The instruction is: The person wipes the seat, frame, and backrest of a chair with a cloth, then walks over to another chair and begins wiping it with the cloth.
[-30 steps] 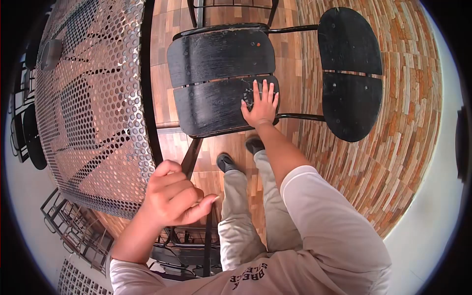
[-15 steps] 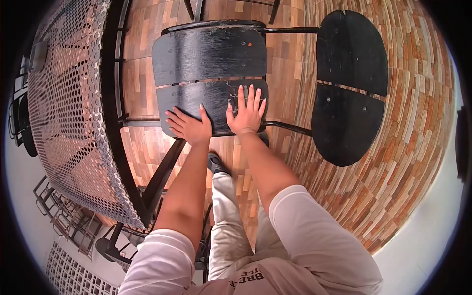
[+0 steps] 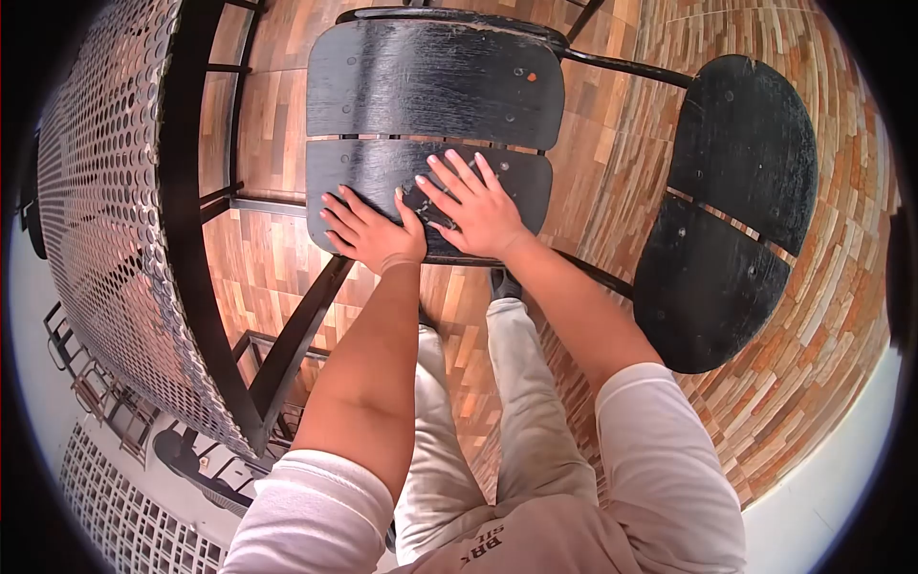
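A black chair with a worn wooden seat [image 3: 430, 91] is in front of me, its seat made of two panels with a narrow gap between them. My left hand [image 3: 375, 230] lies flat on the left part of the nearer panel, fingers spread. On the same panel, further right, my right hand [image 3: 478, 209] rests palm down with its fingers apart, over scuffed paint. The chair's rounded black backrest [image 3: 741, 158], also in two panels, is to the right, joined to the seat by black metal tubes. Neither hand grips anything.
A perforated metal table [image 3: 105, 191] with a dark frame stands close on the left. A wall with a stacked-stone pattern [image 3: 822, 316] rises behind the backrest. Wood-look tiles [image 3: 258, 277] cover the floor. More dark furniture [image 3: 100, 378] is at the lower left.
Seen from a tilted and slightly shifted view, the backrest now appears lower and further right. My right hand has turned so its fingers point up and left. Both hands stay on the seat.
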Demonstrator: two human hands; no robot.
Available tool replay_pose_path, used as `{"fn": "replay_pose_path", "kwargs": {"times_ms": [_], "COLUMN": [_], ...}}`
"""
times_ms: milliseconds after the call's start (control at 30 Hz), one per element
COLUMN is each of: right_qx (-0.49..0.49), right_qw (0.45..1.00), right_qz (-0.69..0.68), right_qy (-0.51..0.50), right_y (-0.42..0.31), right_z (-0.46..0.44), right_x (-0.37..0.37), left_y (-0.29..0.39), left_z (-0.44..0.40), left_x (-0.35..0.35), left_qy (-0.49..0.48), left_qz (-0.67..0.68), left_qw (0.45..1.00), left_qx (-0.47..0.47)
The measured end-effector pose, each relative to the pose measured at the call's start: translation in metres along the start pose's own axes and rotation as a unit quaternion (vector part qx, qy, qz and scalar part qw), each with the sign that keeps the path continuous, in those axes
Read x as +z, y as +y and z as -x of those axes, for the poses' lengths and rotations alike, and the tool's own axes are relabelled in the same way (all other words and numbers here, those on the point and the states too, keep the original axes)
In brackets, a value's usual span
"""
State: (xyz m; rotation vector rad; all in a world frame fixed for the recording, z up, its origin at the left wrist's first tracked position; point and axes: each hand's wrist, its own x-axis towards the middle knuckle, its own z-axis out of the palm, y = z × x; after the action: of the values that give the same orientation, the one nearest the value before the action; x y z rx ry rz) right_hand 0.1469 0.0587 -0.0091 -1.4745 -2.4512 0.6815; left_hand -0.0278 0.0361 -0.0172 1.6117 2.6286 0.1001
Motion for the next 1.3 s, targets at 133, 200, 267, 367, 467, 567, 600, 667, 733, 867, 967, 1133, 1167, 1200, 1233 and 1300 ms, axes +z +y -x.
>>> {"fn": "replay_pose_path", "kwargs": {"times_ms": [133, 200, 267, 367, 467, 567, 600, 667, 733, 867, 967, 1133, 1167, 1200, 1233, 1300], "right_qx": [0.010, 0.121, 0.189, 0.196, 0.282, 0.523, 0.637, 0.673, 0.725, 0.731, 0.737, 0.737, 0.739, 0.738, 0.736, 0.733], "right_qw": [0.995, 0.972, 0.962, 0.962, 0.929, 0.797, 0.707, 0.693, 0.665, 0.662, 0.657, 0.652, 0.650, 0.652, 0.654, 0.656], "right_qz": [0.056, 0.115, 0.042, -0.035, -0.046, -0.071, -0.122, -0.122, -0.126, -0.062, -0.073, -0.087, -0.090, -0.085, -0.080, -0.080], "right_qy": [0.084, 0.167, 0.191, 0.186, 0.237, 0.294, 0.282, 0.228, 0.127, 0.151, 0.142, 0.156, 0.154, 0.155, 0.157, 0.161], "right_y": [0.047, 0.048, 0.019, -0.019, -0.031, -0.009, -0.002, -0.003, -0.006, -0.005, -0.004, -0.004, -0.004, -0.004, -0.004, -0.004], "right_z": [-0.054, -0.070, -0.076, -0.045, -0.003, 0.022, 0.028, 0.018, 0.004, 0.002, -0.001, 0.002, 0.003, 0.004, 0.005, 0.002], "right_x": [-0.010, -0.009, -0.003, -0.012, -0.011, 0.013, 0.023, 0.011, 0.000, 0.012, 0.007, 0.010, 0.011, 0.011, 0.012, 0.011], "left_y": [-0.005, -0.003, -0.002, -0.003, -0.002, -0.005, -0.005, -0.003, -0.001, -0.006, -0.004, -0.004, -0.003, -0.003, -0.002, 0.008], "left_z": [0.002, 0.000, -0.001, -0.001, -0.001, -0.001, 0.001, 0.000, -0.004, 0.001, 0.000, 0.000, 0.001, 0.001, -0.002, -0.011], "left_x": [0.002, 0.003, 0.002, 0.003, 0.002, 0.001, 0.001, 0.003, 0.005, 0.003, 0.005, -0.002, -0.005, -0.007, -0.007, -0.011], "left_qy": [0.019, 0.015, 0.014, 0.008, 0.004, 0.002, 0.005, 0.004, 0.012, 0.010, 0.005, 0.001, 0.005, 0.005, -0.004, -0.017], "left_qz": [0.011, 0.008, 0.008, 0.016, 0.020, 0.017, 0.016, 0.014, 0.019, 0.022, 0.023, 0.039, 0.049, 0.046, 0.069, 0.118], "left_qw": [1.000, 1.000, 1.000, 1.000, 1.000, 1.000, 1.000, 1.000, 1.000, 1.000, 1.000, 0.999, 0.998, 0.998, 0.998, 0.992], "left_qx": [0.005, 0.005, 0.002, 0.004, 0.002, 0.007, 0.009, 0.013, 0.009, 0.013, 0.014, 0.027, 0.034, 0.039, 0.010, -0.049]}}
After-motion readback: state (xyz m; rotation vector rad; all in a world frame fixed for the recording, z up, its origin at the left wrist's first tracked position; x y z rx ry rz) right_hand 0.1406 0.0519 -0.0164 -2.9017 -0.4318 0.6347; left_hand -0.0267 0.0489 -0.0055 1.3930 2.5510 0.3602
